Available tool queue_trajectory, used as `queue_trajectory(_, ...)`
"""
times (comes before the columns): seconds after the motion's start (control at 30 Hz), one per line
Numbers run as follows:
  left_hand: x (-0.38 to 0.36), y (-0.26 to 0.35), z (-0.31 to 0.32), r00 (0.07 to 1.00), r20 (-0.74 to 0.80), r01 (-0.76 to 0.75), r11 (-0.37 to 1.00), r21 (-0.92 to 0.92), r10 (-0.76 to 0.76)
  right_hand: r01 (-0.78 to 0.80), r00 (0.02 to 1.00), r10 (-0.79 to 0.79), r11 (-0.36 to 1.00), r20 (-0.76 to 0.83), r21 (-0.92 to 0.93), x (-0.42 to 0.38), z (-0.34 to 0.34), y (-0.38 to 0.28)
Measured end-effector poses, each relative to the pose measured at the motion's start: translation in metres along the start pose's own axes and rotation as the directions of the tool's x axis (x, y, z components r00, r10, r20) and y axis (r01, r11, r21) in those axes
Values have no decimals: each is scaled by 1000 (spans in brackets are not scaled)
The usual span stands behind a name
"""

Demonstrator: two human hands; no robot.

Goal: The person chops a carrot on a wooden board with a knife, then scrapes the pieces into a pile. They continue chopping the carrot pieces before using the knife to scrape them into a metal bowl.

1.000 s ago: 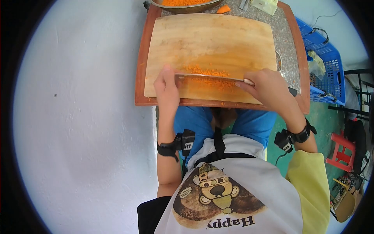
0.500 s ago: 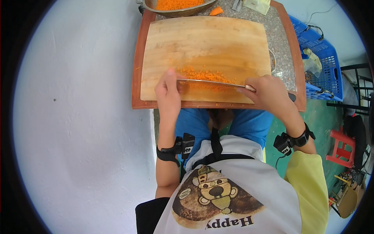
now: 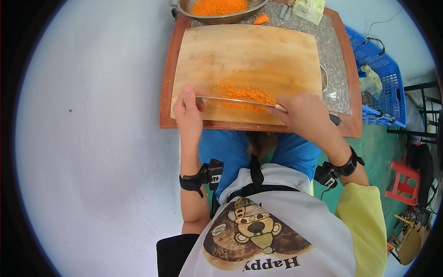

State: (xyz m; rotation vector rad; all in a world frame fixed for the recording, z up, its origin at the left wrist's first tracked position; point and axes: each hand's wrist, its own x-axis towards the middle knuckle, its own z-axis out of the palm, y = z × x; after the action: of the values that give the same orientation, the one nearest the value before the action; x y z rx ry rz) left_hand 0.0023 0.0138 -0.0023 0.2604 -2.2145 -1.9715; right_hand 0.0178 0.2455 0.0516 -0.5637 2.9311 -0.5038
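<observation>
A kitchen knife [image 3: 235,100] spans the near part of a wooden cutting board [image 3: 249,51], seen almost edge-on from above. My right hand [image 3: 304,112] is wrapped round its handle at the right. At the other end, the fingers of my left hand [image 3: 188,108] close on the blade's tip. Finely chopped carrot [image 3: 249,93] lies in a strip along both sides of the blade. Whether the cutting edge touches the board cannot be seen.
A metal bowl [image 3: 226,20] of chopped carrot stands behind the board, beside a carrot piece [image 3: 261,19]. Farther right are a small grey tool [image 3: 285,12] and a pale bag [image 3: 309,10]. A blue basket [image 3: 390,69] stands right of the table; a wall [image 3: 101,138] runs along the left.
Both hands have shifted left along the board with the knife between them. The camera view has also moved slightly, showing more of the bowl.
</observation>
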Motion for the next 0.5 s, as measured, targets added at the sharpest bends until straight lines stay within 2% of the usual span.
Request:
queue_trajectory(0.2, 5, -2, -6, 996, -93, -16, 1000, -13, 15, 15, 999, -14, 999, 53, -32, 13, -5, -5)
queue_trajectory(0.27, 12, -16, -11, 999, -32, 2, 1000, 7, -2, 0, 999, 3, 998, 54, -59, 17, -3, -8)
queue_trajectory(0.37, 12, -6, -11, 1000, -22, 4, 1000, -21, -4, -6, 998, 8, 999, 59, -36, 22, -9, -6)
queue_trajectory(0.5, 22, -6, -1, 997, -66, -39, 997, -68, 34, -25, 999, 28, 997, 47, -72, 30, -6, -1)
